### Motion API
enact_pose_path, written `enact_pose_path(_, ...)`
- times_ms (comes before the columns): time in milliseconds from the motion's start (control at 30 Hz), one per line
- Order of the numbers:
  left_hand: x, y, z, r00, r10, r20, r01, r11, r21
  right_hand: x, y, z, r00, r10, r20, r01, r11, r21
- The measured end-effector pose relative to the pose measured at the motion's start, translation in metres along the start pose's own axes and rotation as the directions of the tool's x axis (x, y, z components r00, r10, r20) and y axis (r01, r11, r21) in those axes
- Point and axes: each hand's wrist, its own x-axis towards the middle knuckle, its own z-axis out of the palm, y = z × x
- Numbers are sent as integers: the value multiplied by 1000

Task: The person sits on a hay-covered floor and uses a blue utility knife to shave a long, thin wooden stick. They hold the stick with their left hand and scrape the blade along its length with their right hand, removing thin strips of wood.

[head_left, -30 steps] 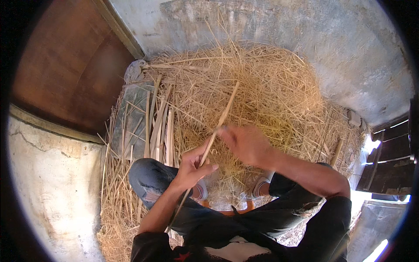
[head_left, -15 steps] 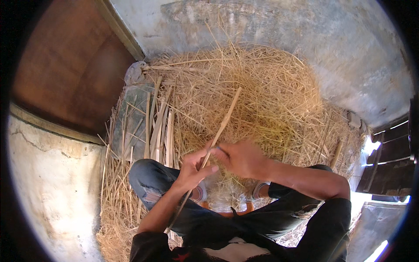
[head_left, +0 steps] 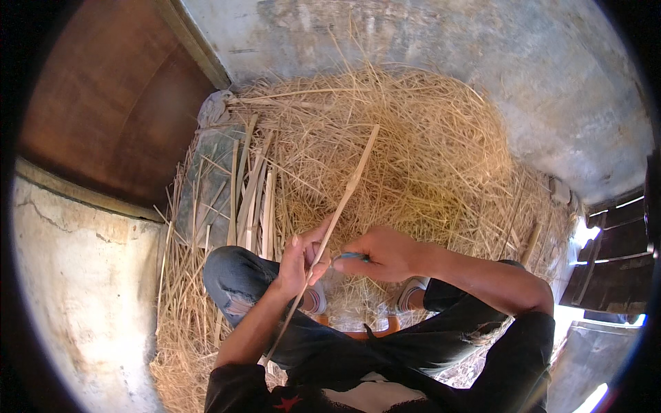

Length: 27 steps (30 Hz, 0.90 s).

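A long, thin bamboo strip [head_left: 353,182] slants from beside my lap up and away to the right, over the straw. My left hand [head_left: 300,261] holds it near its middle, thumb raised and fingers curled about it. Close by on the right, my right hand [head_left: 381,253] is closed round a small teal knife-like tool [head_left: 354,256]. Most of that tool is hidden in the fist, and its blade cannot be made out. The tool's end is close to the strip; I cannot tell whether they touch.
Loose straw-like shavings [head_left: 427,131] heap up against the grey wall [head_left: 441,38]. Several split bamboo strips [head_left: 251,199] lie at the left, next to a grey-green slab [head_left: 206,179]. A brown door panel [head_left: 103,103] stands at the far left. My bent knees [head_left: 237,275] frame the work.
My right hand has drawn a little away from the strip, baring the teal tool. My left hand has turned, its thumb lifting off the strip. The strip's far end has shifted slightly farther away.
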Motion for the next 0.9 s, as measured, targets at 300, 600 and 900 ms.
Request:
enact_pose_path(300,6,2,14,992,13,-123,12,980,201,4,0,9,899,225,-375,-145,963,229)
enact_pose_path(600,4,-7,4,993,1,-115,30,964,263,2,6,11,979,-203,-15,203,965,165)
enact_pose_path(900,7,-3,11,994,14,-111,2,990,144,11,12,6,845,266,-464,-94,928,360)
